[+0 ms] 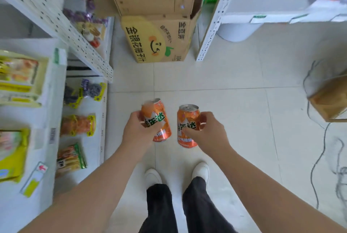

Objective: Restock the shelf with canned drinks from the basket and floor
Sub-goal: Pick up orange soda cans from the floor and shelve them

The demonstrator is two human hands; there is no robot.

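On the far left, a white shelf (56, 86) carries packaged snacks (78, 125) in yellow, orange and green wrappers, blurred by motion. Just right of it, the left hand (137, 131) has its grip closed around an orange drink can (158, 120), tilted with its top leaning left, held in the air above the tiled floor (234, 75). Beside it but apart, the right hand (208, 131) grips a second orange can (186, 125), nearly upright, its silver top showing. Ahead, a printed cardboard box (157, 39) stands on the floor between shelf uprights. Below are white shoes (153, 176). At the far right sits a brown box (330, 99) with a cable (317, 167) trailing past.
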